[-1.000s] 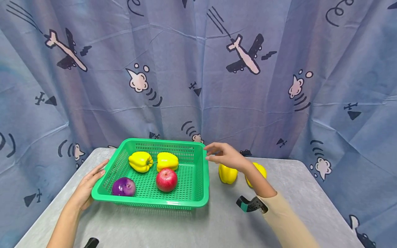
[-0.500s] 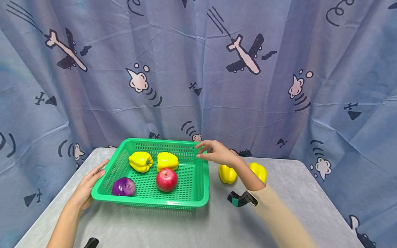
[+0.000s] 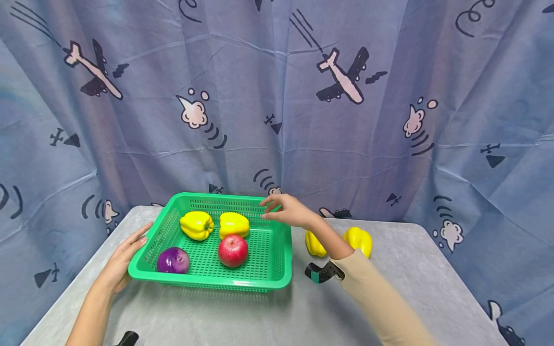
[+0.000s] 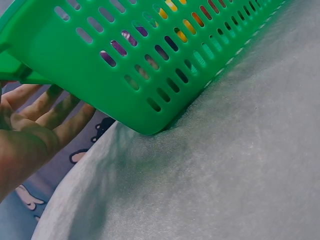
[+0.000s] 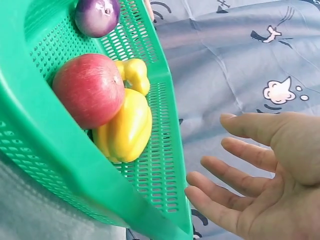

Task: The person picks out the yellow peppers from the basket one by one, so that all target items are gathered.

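Observation:
A green perforated basket (image 3: 207, 281) stands on the table. Inside lie two yellow bell peppers (image 3: 196, 226), a red apple (image 3: 233, 251) and a round, glossy purple vegetable (image 3: 173, 261). With fingers extended, my left hand (image 3: 119, 264) rests against the basket's left side; the left wrist view shows its fingers (image 4: 75, 120) below the rim. My right hand (image 3: 289, 210) hovers over the back right corner of the basket, loosely spread and holding nothing. In the right wrist view this hand (image 5: 270, 175) is beside the rim, apart from the apple and peppers.
Two more yellow bell peppers, one (image 3: 315, 244) partly hidden by the right forearm and another (image 3: 359, 241) to its right, are on the grey table (image 3: 415, 278) right of the basket. A blue curtain (image 3: 242, 105) hangs behind the table.
My right hand has moved left, from beside the basket's right rim to over its back right corner. The left hand, the basket and its contents have stayed put.

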Tool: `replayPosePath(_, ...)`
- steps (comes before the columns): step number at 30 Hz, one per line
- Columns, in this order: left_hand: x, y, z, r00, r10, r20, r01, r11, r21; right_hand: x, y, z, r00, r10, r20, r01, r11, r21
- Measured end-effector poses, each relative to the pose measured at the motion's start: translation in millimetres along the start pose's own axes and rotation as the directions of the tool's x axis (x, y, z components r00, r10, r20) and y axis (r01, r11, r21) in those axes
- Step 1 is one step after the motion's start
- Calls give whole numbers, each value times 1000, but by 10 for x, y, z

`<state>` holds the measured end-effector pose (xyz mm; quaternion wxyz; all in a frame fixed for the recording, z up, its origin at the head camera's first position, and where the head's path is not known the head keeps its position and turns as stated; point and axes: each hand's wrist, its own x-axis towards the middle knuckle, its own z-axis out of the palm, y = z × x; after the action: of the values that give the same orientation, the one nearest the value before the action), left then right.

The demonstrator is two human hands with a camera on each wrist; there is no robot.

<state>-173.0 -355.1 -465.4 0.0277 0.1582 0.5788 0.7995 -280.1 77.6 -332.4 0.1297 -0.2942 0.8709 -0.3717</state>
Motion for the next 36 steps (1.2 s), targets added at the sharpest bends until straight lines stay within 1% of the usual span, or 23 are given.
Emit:
replayPosePath(4, 1, 4, -7, 1000, -3, -6, 3, 1000, -2, 80, -5, 47, 1000, 8, 3, -8, 1000, 11)
replayPosePath(9, 3, 7, -15, 1000, -3, 5, 4, 1000, -12, 177, 0, 108, 1000, -11, 11, 11, 1000, -11)
replayPosePath(16, -3, 14, -15, 1000, 2, -2, -2, 1000, 1, 313, 31, 197, 999, -47, 11, 48, 998, -49)
replayPosePath(19, -6, 15, -12, 1000, 5, 2, -5, 1000, 2, 360, 35, 236, 999, -49, 9, 49, 997, -55)
replayPosePath(21, -6, 14, -12, 1000, 8, 6, -8, 1000, 0, 388, 39, 262, 999, -42, 12, 43, 997, -59)
replayPosePath(25, -3, 8, -10, 1000, 15, 14, -15, 1000, -8, 435, 51, 310, 1000, -5, 20, 7, 998, -61)
replayPosePath(33, 5, -14, -5, 1000, 1, -14, -1, 1000, 7, 541, 104, 395, 999, 37, 12, -36, 995, -90)
replayPosePath(36, 3, -20, -6, 1000, 1, -8, -1, 1000, -4, 578, 114, 422, 999, 42, 14, -40, 994, -98)
